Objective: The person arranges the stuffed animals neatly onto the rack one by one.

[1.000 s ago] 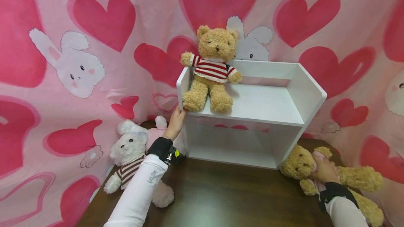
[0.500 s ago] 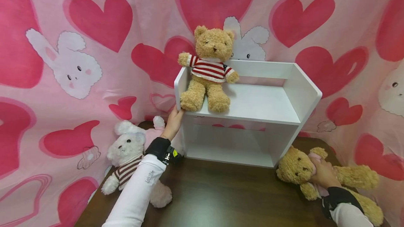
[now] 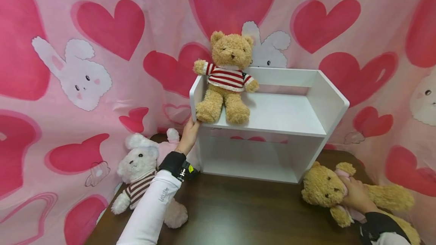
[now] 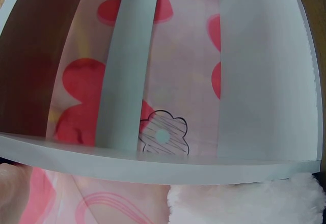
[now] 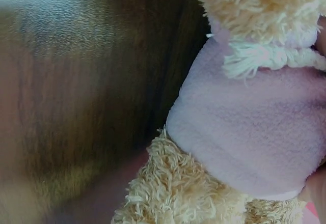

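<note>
In the head view my left hand (image 3: 189, 135) holds the left side panel of a white two-tier shelf (image 3: 282, 112) near its upper board. Only a bit of that hand shows in the left wrist view, below the panel. A tan teddy bear in a red-and-white striped sweater (image 3: 226, 78) sits on the upper board, at the left. At the right, my right hand (image 3: 355, 196) grips the body of another tan teddy bear (image 3: 321, 184), which lies on its side. Its pink top (image 5: 249, 117) and white cord fill much of the right wrist view.
A brown wooden table (image 3: 245, 211) carries the shelf. Left of it lie a white plush bear in a brown-striped top (image 3: 136, 165) and a pink plush toy (image 3: 165, 148), both partly behind my left arm. A pink heart-print cloth (image 3: 163, 18) hangs behind.
My right hand and the teddy bear it holds have shifted slightly to the right and toward me. My left hand stays on the panel. The head view has tilted a little.
</note>
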Demonstrator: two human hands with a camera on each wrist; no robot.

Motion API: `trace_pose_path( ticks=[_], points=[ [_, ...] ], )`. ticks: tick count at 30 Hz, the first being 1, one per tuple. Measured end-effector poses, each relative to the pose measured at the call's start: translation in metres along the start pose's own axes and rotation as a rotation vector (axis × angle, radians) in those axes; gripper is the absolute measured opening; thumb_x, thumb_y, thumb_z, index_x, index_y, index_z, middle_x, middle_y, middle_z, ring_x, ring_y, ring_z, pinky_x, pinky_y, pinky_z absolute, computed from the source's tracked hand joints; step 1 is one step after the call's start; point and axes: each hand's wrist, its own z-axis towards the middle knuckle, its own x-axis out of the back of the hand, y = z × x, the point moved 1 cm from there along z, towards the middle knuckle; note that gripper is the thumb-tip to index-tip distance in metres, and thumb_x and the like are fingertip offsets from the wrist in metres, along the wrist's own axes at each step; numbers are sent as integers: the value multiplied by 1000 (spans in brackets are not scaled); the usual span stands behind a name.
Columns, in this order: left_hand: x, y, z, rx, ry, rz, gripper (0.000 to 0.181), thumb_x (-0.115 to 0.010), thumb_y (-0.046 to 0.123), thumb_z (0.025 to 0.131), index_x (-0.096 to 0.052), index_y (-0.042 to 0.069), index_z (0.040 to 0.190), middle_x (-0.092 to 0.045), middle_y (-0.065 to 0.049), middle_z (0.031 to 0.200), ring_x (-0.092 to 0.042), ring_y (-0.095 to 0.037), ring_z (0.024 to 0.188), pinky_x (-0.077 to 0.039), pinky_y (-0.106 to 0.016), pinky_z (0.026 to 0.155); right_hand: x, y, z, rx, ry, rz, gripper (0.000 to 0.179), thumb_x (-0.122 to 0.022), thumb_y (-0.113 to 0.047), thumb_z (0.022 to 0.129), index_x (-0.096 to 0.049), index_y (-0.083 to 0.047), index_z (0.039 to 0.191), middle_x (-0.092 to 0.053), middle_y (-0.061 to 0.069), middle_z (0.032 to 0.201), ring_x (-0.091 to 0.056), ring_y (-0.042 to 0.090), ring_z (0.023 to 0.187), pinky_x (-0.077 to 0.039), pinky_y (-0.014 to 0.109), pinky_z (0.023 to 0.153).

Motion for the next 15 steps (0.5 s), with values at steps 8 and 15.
trace_pose_path(
  ticks=[8,15],
  points=[
    [-2,0,0,-1,2,-12,48,-37,19,98,-25,3,142,-30,-16,144,-29,-28,130,-21,-46,106,3,-6,-8,58,28,72,84,-84,-28,49,-45,5,115,-52,31,94,-49,50,82,-30,62,67],
    [-3,14,-4,-11,-37,-48,49,-36,15,98,-20,0,143,-26,-20,145,-25,-31,132,-19,-47,107,4,-15,-14,196,122,156,78,-86,-20,47,-51,0,114,-58,16,89,-54,28,78,-41,49,63]
  ],
)
